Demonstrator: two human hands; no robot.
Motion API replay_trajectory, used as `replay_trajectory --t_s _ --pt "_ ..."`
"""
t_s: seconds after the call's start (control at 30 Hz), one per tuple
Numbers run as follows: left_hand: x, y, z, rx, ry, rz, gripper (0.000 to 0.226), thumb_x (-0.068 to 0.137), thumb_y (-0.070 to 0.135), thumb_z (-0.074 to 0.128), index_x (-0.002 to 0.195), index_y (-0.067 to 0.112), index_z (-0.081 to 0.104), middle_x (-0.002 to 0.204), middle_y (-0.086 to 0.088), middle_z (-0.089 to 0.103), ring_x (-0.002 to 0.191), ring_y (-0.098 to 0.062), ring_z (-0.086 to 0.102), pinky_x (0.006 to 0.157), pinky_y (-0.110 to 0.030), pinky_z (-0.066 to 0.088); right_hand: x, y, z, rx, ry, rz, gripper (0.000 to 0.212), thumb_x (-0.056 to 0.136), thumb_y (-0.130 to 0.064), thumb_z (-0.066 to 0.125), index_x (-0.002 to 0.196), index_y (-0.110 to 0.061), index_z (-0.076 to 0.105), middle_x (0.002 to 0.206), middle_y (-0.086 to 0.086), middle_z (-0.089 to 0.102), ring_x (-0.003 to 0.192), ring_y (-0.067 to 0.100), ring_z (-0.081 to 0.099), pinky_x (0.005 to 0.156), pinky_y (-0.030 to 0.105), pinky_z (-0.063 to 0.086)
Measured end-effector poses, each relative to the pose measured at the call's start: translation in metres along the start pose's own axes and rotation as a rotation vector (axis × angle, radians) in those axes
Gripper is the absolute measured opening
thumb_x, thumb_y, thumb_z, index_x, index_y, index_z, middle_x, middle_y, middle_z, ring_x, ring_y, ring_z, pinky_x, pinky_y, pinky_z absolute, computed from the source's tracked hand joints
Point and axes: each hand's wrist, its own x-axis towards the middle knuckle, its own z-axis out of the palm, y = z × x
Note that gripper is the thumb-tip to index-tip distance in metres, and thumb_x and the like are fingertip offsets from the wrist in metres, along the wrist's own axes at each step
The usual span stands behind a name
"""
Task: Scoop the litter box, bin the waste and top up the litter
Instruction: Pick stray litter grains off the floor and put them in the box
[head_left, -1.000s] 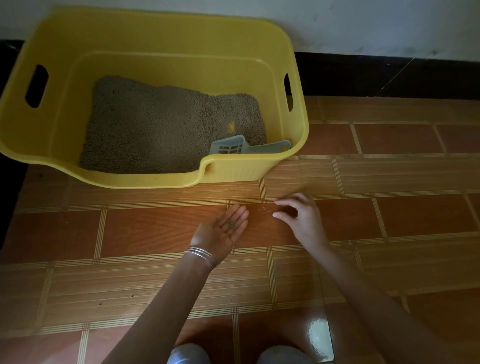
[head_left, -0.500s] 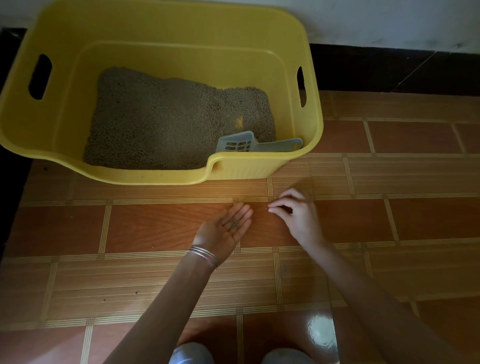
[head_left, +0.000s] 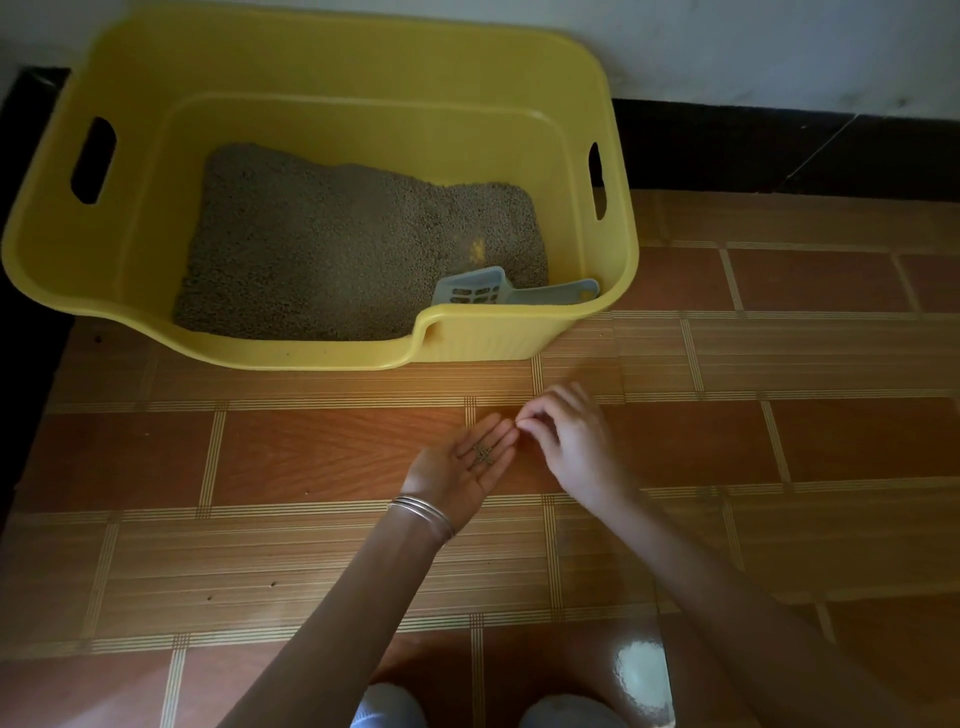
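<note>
A yellow litter box (head_left: 519, 340) stands on the tiled floor against the wall, with grey-brown litter (head_left: 343, 249) spread over its bottom. A pale blue slotted scoop (head_left: 483, 292) lies in the box's front right corner. In front of the box my left hand (head_left: 465, 470) lies palm up, flat, with a small heap of litter grains (head_left: 483, 454) on the fingers. My right hand (head_left: 569, 441) is right beside it, thumb and forefinger pinched together at the left fingertips. What it pinches is too small to make out.
The brown tiled floor (head_left: 779, 441) stretches to the right and toward me. A few dark specks lie on the tiles at the left (head_left: 272, 584). A white wall with a black skirting (head_left: 779, 150) runs behind the box. My knees show at the bottom edge.
My right hand has moved left from the floor until its pinched fingertips meet the left hand's fingertips. The left palm has stayed flat with its grains.
</note>
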Motion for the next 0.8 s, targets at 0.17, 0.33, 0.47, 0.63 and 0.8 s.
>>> replay_trajectory --t_s 0.17,0.33,0.47,0.63,0.8 --pt "-0.002 -0.008 0.010 0.000 0.003 0.002 0.032 0.098 0.011 0.035 0.095 -0.007 0.061 0.087 -0.019 0.069 0.092 -0.029 0.060 0.087 -0.040 0.047 -0.005 -0.020 -0.014 0.245 0.030 0.016 0.015 0.082 -0.026 0.062 0.084 -0.015 0.072 0.082 -0.003 0.064 0.081 0.010 0.056 0.074 0.019 0.044" --pt "-0.001 0.002 0.002 -0.041 -0.022 -0.024 0.035 0.099 0.013 0.032 0.108 -0.009 0.059 0.109 -0.023 0.064 0.101 -0.032 0.060 0.092 -0.041 0.044 -0.009 0.020 -0.020 0.155 0.115 0.165 0.013 0.075 -0.016 0.073 0.089 -0.016 0.074 0.084 0.001 0.066 0.079 0.018 0.061 0.069 0.038 0.051" --pt "-0.002 0.011 -0.005 -0.034 -0.001 0.001 0.033 0.098 0.013 0.035 0.107 -0.009 0.059 0.109 -0.022 0.065 0.102 -0.031 0.060 0.092 -0.040 0.044 -0.010 0.042 -0.016 0.069 0.014 0.223 0.020 0.069 -0.019 0.077 0.088 -0.018 0.073 0.085 -0.003 0.062 0.077 0.015 0.057 0.069 0.040 0.051" --pt "-0.002 0.015 -0.007 -0.034 0.014 -0.004 0.034 0.098 0.013 0.034 0.107 -0.008 0.059 0.108 -0.022 0.065 0.102 -0.031 0.060 0.094 -0.040 0.043 -0.001 0.041 -0.006 0.079 -0.028 0.190 0.019 0.069 -0.021 0.077 0.087 -0.019 0.073 0.087 -0.002 0.062 0.077 0.014 0.059 0.070 0.036 0.052" --pt "0.000 0.015 -0.007 -0.019 0.013 -0.004 0.033 0.098 0.013 0.036 0.104 -0.008 0.060 0.100 -0.021 0.069 0.100 -0.030 0.061 0.098 -0.039 0.042 0.006 0.036 0.001 0.039 0.001 0.153 0.012 0.072 -0.024 0.076 0.081 -0.018 0.073 0.085 -0.002 0.063 0.073 0.015 0.061 0.064 0.034 0.052"
